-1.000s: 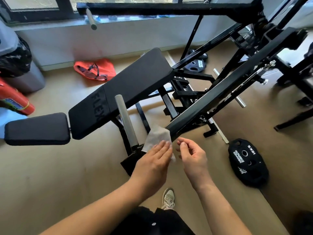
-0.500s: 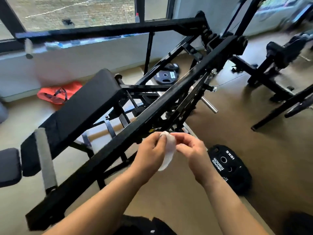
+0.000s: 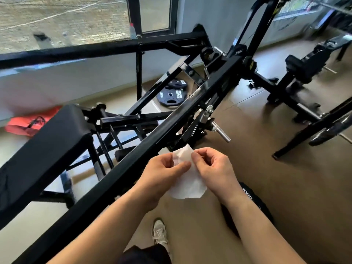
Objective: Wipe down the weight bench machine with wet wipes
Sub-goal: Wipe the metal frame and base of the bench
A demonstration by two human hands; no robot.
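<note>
A white wet wipe hangs between my two hands just right of the machine's long black diagonal bar. My left hand pinches the wipe's upper left edge. My right hand pinches its upper right edge with thumb and fingers. Both hands are beside the bar, not touching it. The black padded bench back slopes away at the left.
A black weight plate lies on the floor under my right forearm, and two more plates lie beyond the frame. A chrome peg juts right from the bar. An orange bag lies by the wall. Another machine stands right. My shoe is below.
My view has swung right and moved closer along the bar. My right hand has taken hold of the wipe, which my left hand held alone, and the wipe now hangs spread between both.
</note>
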